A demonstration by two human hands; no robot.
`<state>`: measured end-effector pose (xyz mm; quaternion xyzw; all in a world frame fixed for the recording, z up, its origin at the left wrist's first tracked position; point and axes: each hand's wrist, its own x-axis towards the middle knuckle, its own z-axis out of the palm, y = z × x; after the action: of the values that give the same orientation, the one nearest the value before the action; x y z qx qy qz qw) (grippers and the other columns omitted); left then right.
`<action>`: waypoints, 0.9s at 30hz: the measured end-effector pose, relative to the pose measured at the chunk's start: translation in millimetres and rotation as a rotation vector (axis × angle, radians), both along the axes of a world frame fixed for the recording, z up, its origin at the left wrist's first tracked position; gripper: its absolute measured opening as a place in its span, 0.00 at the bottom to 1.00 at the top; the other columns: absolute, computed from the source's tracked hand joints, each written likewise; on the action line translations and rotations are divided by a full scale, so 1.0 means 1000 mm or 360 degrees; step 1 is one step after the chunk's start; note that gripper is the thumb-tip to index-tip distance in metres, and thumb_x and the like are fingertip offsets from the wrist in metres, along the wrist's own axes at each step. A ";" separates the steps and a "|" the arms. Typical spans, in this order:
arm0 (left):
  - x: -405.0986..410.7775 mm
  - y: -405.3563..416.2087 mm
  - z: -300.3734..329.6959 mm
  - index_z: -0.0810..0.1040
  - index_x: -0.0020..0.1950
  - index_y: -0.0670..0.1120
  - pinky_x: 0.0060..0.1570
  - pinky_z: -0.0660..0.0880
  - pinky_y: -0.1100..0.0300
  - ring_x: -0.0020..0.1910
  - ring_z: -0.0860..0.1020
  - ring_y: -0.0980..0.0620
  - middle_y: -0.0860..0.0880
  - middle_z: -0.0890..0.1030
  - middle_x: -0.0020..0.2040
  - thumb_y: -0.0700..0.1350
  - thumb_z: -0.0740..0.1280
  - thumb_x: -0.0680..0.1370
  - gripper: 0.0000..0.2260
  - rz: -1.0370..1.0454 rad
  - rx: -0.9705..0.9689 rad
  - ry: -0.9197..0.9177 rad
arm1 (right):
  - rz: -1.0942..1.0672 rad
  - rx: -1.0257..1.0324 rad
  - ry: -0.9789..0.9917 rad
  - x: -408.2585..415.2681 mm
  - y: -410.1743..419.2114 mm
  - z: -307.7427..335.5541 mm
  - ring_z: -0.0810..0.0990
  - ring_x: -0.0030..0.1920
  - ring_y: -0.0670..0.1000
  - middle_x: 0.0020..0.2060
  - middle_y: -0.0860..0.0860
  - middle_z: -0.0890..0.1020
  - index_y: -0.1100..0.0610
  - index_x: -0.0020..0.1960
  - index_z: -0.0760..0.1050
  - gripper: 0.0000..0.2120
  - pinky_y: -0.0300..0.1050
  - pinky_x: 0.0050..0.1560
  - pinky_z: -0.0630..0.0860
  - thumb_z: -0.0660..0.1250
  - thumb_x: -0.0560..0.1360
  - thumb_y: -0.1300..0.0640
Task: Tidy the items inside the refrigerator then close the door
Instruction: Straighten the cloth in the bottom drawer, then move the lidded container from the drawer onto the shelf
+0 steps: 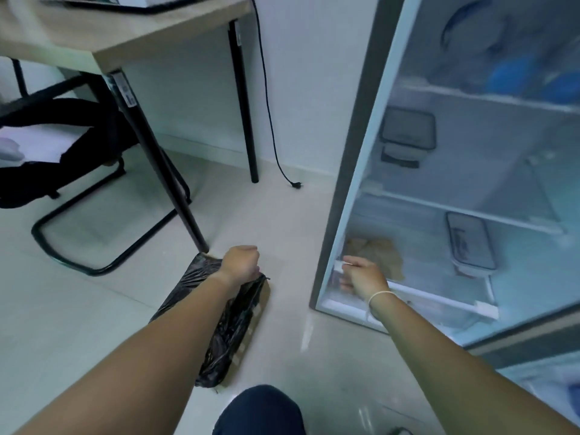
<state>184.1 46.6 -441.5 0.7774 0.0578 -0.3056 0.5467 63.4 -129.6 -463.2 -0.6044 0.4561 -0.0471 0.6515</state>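
The left hand [240,260] has its grip closed on the rim of a black bin liner [226,324] at six o'clock. The right hand [361,274], at four o'clock, reaches into the open refrigerator [354,158]; its grip is hard to read, maybe pinching something pale. A brownish bag [376,249] lies just beyond, blurred. A loose pinch could drop things onto the floor [282,215].

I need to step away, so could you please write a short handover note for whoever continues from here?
Left hand: closed on the rim of the black bag on the floor.
Right hand: at the front edge of the refrigerator bottom shelf, beside a tan bag; grip unclear.
Lidded containers sit on the shelves.
Done: unclear. Left: finish tidying, close the door.
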 end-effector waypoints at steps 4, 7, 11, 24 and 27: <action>-0.022 -0.032 0.021 0.66 0.35 0.48 0.33 0.65 0.60 0.36 0.66 0.48 0.46 0.65 0.40 0.34 0.56 0.76 0.13 -0.0168 -0.0049 -0.0040 | -0.0102 -0.0108 -0.0053 -0.029 -0.034 0.027 0.76 0.40 0.56 0.48 0.56 0.76 0.62 0.64 0.73 0.17 0.34 0.26 0.76 0.58 0.76 0.69; -0.042 -0.059 0.030 0.70 0.37 0.46 0.34 0.67 0.61 0.36 0.67 0.47 0.45 0.68 0.38 0.36 0.57 0.78 0.11 -0.0299 -0.0079 -0.0044 | -0.0199 -0.0149 -0.0076 -0.052 -0.058 0.043 0.75 0.33 0.53 0.46 0.57 0.76 0.61 0.63 0.74 0.17 0.32 0.23 0.75 0.58 0.76 0.68; -0.072 -0.102 0.036 0.72 0.41 0.42 0.33 0.66 0.62 0.32 0.66 0.49 0.42 0.72 0.35 0.38 0.58 0.78 0.07 -0.0478 -0.0116 -0.0049 | -0.0283 -0.0235 -0.0084 -0.084 -0.087 0.049 0.76 0.33 0.53 0.46 0.56 0.77 0.60 0.62 0.75 0.17 0.36 0.27 0.76 0.57 0.76 0.68; -0.123 -0.245 -0.007 0.75 0.49 0.45 0.35 0.70 0.61 0.34 0.71 0.52 0.44 0.74 0.42 0.41 0.62 0.78 0.03 -0.0685 -0.0160 0.0066 | -0.0778 0.0070 -0.0113 -0.135 -0.179 -0.019 0.75 0.47 0.53 0.48 0.54 0.76 0.58 0.66 0.72 0.20 0.44 0.49 0.77 0.65 0.75 0.57; -0.125 -0.282 -0.026 0.77 0.57 0.41 0.36 0.71 0.61 0.35 0.72 0.52 0.44 0.75 0.45 0.42 0.63 0.78 0.10 -0.0686 -0.0165 0.0071 | -0.0870 0.0132 -0.0139 -0.131 -0.204 -0.039 0.75 0.50 0.53 0.53 0.54 0.76 0.57 0.67 0.71 0.22 0.44 0.53 0.77 0.66 0.74 0.55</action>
<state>59.6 -235.9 -467.0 0.7358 -0.1134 -0.4350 0.5065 -67.7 -333.3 -501.8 -0.4292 0.5752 -0.2284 0.6578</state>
